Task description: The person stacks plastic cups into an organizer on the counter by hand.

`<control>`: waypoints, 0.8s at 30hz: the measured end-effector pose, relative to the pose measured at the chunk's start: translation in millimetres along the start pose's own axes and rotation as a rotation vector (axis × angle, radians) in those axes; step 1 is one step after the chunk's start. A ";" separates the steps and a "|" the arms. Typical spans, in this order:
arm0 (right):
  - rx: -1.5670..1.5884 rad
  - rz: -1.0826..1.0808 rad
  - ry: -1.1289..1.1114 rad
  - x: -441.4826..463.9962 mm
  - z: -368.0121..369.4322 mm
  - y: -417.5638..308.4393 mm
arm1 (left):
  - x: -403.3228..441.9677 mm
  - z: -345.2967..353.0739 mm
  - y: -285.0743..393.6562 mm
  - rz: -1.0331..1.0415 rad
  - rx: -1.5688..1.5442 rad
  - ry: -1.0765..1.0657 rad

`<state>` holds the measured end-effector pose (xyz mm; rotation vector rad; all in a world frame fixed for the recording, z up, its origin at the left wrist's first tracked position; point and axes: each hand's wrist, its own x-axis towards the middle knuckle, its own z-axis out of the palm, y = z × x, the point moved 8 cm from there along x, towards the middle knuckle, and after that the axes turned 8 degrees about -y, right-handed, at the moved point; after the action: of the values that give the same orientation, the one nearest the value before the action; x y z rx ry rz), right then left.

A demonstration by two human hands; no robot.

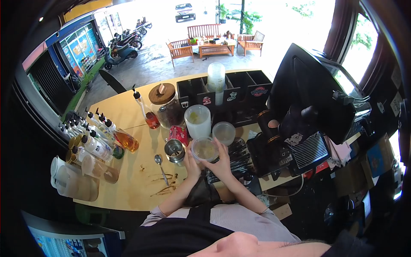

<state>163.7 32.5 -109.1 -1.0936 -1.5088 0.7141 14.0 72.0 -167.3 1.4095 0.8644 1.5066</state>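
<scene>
Between my two hands is a clear round plastic container (204, 149), seen from above. My left hand (192, 166) holds its left side, and my right hand (221, 162) wraps round its right side. Behind it stands a tall stack of clear containers (198, 122), with another clear container (224, 133) to the right of that stack. A metal cup (174, 150) is just left of my left hand. Further left a spoon (161, 168) lies beside brown smears on the wooden counter (132, 180). A red packet (178, 134) lies behind the cup.
Syrup bottles (96, 145) and a pitcher (77, 180) crowd the counter's left side. A wooden-lidded jar (165, 107) and a black organizer (239, 92) with stacked cups line the back. To the right is a large black machine (299, 94).
</scene>
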 end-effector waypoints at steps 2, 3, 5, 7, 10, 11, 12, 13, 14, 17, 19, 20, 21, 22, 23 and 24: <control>-0.295 -0.066 0.041 -0.5 -3.9 -13.3 | -1.0 -0.2 2.0 -0.005 0.002 -0.003; -0.296 -0.062 0.043 -1.8 -4.2 -12.1 | -0.9 1.4 6.0 0.009 0.012 -0.012; -0.258 -0.047 0.070 -5.4 -6.2 -8.8 | -0.8 4.3 14.7 0.045 0.043 -0.027; -0.301 -0.065 0.051 -5.2 -8.6 -13.8 | -1.7 7.9 20.7 0.066 0.065 -0.040; -0.203 -0.095 0.029 -1.4 -8.4 -12.4 | -2.1 10.8 27.5 0.087 0.089 -0.056; -0.063 -0.105 0.025 0.5 -8.6 -10.4 | -2.0 12.9 30.4 0.098 0.099 -0.066; -0.063 -0.107 0.028 1.9 -9.7 -13.1 | -1.6 14.5 33.4 0.103 0.107 -0.077; -0.043 -0.105 0.023 3.0 -10.5 -16.2 | -0.3 15.6 36.6 0.109 0.117 -0.084; -0.023 -0.104 0.017 4.6 -11.1 -19.6 | 1.4 16.9 39.9 0.116 0.125 -0.096; 0.029 -0.107 0.034 10.7 -13.9 -27.7 | 8.5 19.0 47.0 0.144 0.141 -0.112; 0.065 -0.151 0.066 14.6 -16.4 -36.6 | 14.4 17.9 46.1 0.170 0.133 -0.121; 0.102 -0.191 0.098 15.6 -19.5 -42.4 | 17.1 18.0 46.3 0.192 0.125 -0.131; 0.102 -0.193 0.099 17.6 -21.0 -46.5 | 19.9 19.9 50.9 0.194 0.125 -0.132; 0.118 -0.183 0.085 19.7 -21.7 -50.0 | 22.6 23.8 62.1 0.203 0.088 -0.130; 0.134 -0.173 0.071 21.6 -22.3 -53.6 | 24.8 28.3 74.0 0.212 0.051 -0.128; 0.133 -0.175 0.073 23.0 -23.6 -59.2 | 26.7 33.2 87.6 0.220 0.014 -0.126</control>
<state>171.4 27.3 -42.0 -0.8673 -1.4532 0.6373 35.6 61.3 -72.9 1.6336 0.6605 1.5565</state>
